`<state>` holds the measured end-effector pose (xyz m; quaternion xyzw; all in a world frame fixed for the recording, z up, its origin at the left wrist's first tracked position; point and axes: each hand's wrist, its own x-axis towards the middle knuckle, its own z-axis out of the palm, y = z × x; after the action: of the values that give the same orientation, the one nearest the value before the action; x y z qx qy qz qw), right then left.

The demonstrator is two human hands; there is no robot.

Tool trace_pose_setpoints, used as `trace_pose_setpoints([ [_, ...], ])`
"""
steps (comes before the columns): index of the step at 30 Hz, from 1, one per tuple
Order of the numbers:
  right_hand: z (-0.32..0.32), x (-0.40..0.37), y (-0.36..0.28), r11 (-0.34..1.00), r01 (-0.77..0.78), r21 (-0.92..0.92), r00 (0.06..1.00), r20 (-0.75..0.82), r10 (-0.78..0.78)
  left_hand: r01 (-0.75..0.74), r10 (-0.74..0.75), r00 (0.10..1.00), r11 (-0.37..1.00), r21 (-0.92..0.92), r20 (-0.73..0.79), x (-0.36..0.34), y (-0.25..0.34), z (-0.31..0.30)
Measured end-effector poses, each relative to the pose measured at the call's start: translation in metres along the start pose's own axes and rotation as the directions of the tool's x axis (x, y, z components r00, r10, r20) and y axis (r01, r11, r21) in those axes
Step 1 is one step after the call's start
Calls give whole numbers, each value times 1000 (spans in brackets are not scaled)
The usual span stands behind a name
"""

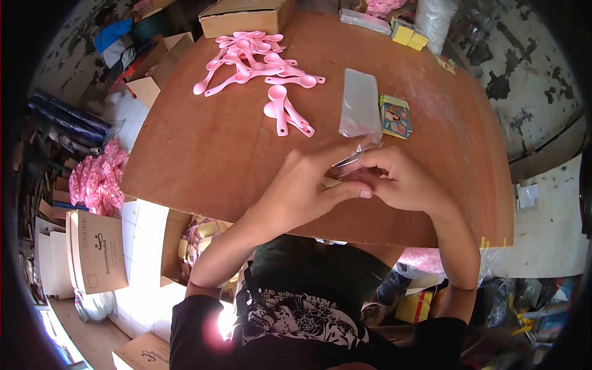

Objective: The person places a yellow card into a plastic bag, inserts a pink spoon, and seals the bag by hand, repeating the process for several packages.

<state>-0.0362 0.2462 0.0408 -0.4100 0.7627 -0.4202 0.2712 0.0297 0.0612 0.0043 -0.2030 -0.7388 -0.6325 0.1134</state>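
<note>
Close to the table's near edge, my left hand (307,182) and my right hand (401,179) meet, fingers closed around a crinkled clear plastic bag (351,159). Part of the bag is hidden behind the fingers, and I cannot make out what lies inside it. Just beyond my hands rests a stack of flat clear plastic bags (359,102). To its right is a small pile of printed cards (395,117). Pink plastic measuring spoons (279,108) lie farther left, a few apart from a larger heap (246,58).
A cardboard box (246,17) stands at the far side of the wooden table (203,154). Yellow packs (409,34) and a filled clear bag (435,24) sit at the back right. Cartons (95,253) crowd the floor at left. Another person (114,40) is at upper left.
</note>
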Motion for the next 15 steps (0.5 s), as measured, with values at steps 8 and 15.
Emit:
trace_pose_setpoints([
  [8,-8,85,45,982,132,-135,929,-329,-170,238,-229,923,971,-9,-308,-57,-32,-31],
  [15,31,159,35,763,-118,-636,892,-406,-200,268,-263,903,963,-33,-339,-71,-30,-35],
])
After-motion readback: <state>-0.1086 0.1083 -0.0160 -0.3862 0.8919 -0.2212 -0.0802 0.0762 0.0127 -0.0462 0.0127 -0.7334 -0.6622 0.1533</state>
